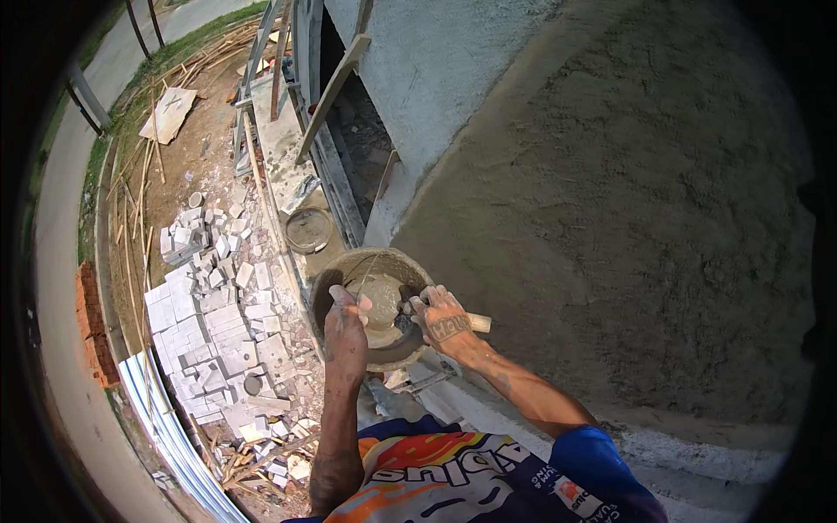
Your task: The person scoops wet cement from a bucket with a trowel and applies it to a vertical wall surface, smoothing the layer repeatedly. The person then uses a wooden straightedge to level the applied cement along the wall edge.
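Note:
A round mortar bucket (403, 260), its walls caked grey, is in front of me with wet mortar (381, 296) inside. My left hand (347, 324) is closed at the bucket's left side, where a thin wire handle (370, 268) runs up from the fingers. My right hand (443, 321) wraps round a wooden-handled trowel (479, 322) over the right rim; the pale handle end sticks out to the right. Its blade cannot be clearly told apart from the mortar. Dark material shows beside the right fingers.
Wet grey plaster (610, 218) covers the wall on the right, beside a paler wall (436, 78). A second bucket (309, 230) stands on the narrow ledge beyond. A leaning plank (333, 98) crosses a dark opening. Below left lie white blocks (196, 327), rubble and red bricks (94, 327).

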The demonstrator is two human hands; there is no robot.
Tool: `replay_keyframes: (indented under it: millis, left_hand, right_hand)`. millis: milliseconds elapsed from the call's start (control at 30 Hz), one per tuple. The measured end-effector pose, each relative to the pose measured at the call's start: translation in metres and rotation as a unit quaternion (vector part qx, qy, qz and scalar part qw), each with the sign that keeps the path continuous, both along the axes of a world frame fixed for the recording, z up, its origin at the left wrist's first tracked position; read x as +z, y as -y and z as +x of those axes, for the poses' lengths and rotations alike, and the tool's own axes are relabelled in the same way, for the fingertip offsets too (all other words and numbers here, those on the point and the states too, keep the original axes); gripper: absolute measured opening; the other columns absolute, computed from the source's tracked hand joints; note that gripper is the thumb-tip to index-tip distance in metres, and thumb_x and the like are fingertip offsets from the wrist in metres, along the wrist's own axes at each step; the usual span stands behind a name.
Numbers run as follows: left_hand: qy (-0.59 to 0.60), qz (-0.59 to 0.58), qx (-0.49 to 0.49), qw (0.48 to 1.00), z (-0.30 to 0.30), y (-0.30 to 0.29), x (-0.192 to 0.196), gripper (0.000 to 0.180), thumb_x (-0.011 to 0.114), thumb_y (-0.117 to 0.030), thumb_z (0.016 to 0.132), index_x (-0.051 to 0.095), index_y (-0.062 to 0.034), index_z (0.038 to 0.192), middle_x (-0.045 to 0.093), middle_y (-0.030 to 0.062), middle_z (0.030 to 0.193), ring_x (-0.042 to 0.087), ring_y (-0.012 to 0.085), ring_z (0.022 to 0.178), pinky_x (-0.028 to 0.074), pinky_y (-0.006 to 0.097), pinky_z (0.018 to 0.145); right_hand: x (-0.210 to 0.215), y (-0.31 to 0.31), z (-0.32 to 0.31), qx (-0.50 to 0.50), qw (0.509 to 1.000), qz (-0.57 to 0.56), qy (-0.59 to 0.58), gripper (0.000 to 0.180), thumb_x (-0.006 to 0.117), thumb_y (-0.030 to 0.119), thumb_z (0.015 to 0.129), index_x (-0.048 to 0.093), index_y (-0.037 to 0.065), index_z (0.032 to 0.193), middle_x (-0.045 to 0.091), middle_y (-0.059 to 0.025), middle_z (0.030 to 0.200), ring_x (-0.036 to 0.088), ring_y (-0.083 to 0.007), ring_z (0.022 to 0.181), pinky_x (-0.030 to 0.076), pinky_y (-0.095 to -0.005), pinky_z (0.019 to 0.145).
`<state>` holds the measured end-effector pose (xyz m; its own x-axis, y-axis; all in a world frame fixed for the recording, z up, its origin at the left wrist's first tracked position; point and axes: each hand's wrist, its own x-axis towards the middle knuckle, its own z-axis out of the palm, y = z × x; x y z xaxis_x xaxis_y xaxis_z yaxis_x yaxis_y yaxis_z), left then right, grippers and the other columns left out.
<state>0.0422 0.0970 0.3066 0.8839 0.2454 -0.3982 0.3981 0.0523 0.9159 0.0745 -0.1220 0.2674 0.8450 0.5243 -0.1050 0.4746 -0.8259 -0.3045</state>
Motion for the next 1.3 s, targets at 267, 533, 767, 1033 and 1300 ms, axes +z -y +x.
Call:
replay_keyframes:
  millis: [267,533,767,1033,1300]
  left_hand:
    - [-0.051,-0.096,0.120,0.987,0.002,-0.014,0.015,0.065,0.035,-0.065,0.106,0.061,-0.0070,0.095,0.045,-0.0048,0.069,0.037,0.0077,0.058,0.030,0.027,0.054]
    - [-0.110,0.001,0.122,0.986,-0.006,-0.043,0.005,0.079,0.033,-0.076,0.101,0.065,-0.0041,0.095,0.047,-0.0031,0.070,0.040,0.0092,0.061,0.029,0.028,0.057]
    - [-0.083,0.060,0.099,0.990,-0.016,-0.055,-0.017,0.071,0.037,-0.066,0.105,0.065,-0.0015,0.097,0.050,0.0007,0.074,0.045,0.0141,0.069,0.037,0.031,0.065]
    - [-0.033,0.006,0.074,0.997,-0.026,-0.016,0.006,0.071,0.030,-0.069,0.105,0.061,-0.0059,0.100,0.043,-0.0053,0.072,0.037,0.0071,0.060,0.030,0.026,0.054]
    - [-0.043,-0.057,0.060,0.996,-0.022,-0.020,0.011,0.060,0.032,-0.053,0.111,0.064,-0.0026,0.102,0.051,0.0000,0.081,0.046,0.0110,0.072,0.037,0.029,0.065]
  right_hand:
    - [0.143,0.076,-0.002,-0.188,0.890,0.288,-0.298,0.049,0.068,0.036,0.099,0.067,-0.003,0.129,0.069,-0.0156,0.112,0.062,-0.0236,0.110,0.050,-0.0401,0.093]
    - [0.234,0.148,-0.043,-0.445,0.855,0.263,-0.048,0.052,0.064,0.040,0.100,0.068,-0.005,0.124,0.066,-0.0095,0.101,0.062,-0.0197,0.092,0.050,-0.0336,0.084]
    - [0.214,0.104,-0.045,-0.311,0.933,0.178,0.033,0.033,0.072,0.020,0.093,0.068,-0.004,0.116,0.061,-0.0165,0.102,0.061,-0.0287,0.090,0.050,-0.0387,0.081]
    - [-0.007,-0.043,-0.012,0.113,0.977,-0.179,0.024,0.036,0.057,0.010,0.093,0.064,-0.005,0.125,0.061,-0.0221,0.123,0.054,-0.0390,0.127,0.047,-0.0456,0.101]
    - [0.015,0.000,-0.005,-0.009,0.995,0.027,-0.100,0.040,0.072,0.011,0.084,0.068,-0.002,0.122,0.058,-0.0247,0.129,0.056,-0.0403,0.120,0.046,-0.0501,0.102]
